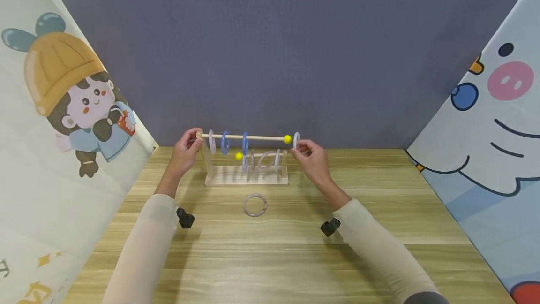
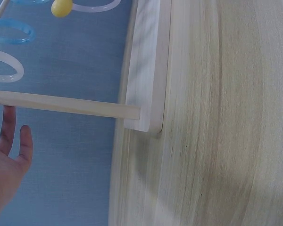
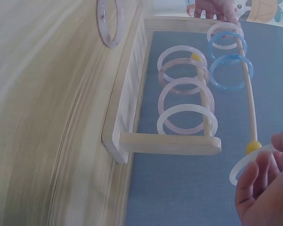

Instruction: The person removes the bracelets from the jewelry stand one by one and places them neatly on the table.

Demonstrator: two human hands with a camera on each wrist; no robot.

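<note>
A wooden bangle rack (image 1: 246,181) stands on the table with two rods, each tipped with a yellow ball. My left hand (image 1: 185,151) grips the top of its left post (image 2: 61,103). Between thumb and fingers, my right hand (image 1: 313,159) pinches a whitish bangle (image 1: 296,140) just off the yellow ball (image 1: 287,139) of the upper rod. Two blue bangles (image 3: 232,72) and a pale one (image 1: 212,142) hang on that rod. Several pale and pinkish bangles (image 3: 186,106) hang on the lower rod. Part of the held bangle is hidden by fingers in the right wrist view.
A pale purple bangle (image 1: 255,205) lies flat on the wood-grain table (image 1: 253,266) in front of the rack. Behind the table rises a dark grey-blue panel (image 1: 270,60). Cartoon-printed panels (image 1: 76,163) flank both sides.
</note>
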